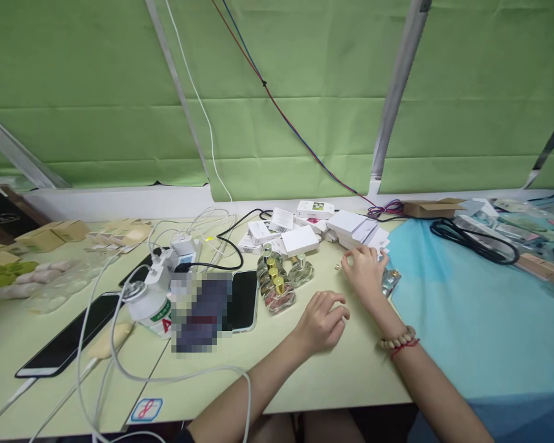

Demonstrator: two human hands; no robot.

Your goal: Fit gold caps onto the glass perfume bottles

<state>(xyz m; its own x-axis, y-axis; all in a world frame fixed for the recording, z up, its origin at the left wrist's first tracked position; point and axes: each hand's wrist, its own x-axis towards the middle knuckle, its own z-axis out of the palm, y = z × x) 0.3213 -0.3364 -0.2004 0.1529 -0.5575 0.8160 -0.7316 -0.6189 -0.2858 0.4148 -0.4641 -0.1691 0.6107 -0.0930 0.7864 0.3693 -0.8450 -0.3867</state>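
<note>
My left hand (322, 323) is over the table with its fingers loosely curled and apart, holding nothing I can see. My right hand (364, 271) reaches farther forward, fingers bent and spread above the tabletop, with nothing visible in its grasp. A tiny pale piece (337, 267) lies just left of its fingertips. Partly hidden behind that hand, a bluish glass bottle (390, 280) lies by the wrist. Left of both hands, several glass perfume bottles with gold caps (278, 286) stand in a row. A clear perfume bottle (301, 272) is beside them.
White boxes (300, 239) are piled at the back. To the left are a phone (244, 301), a white bottle (148, 311), a tablet-like black device (71, 335) and tangled white cables. A blue cloth (447, 320) covers the right side, with a black cable (473, 240) on it.
</note>
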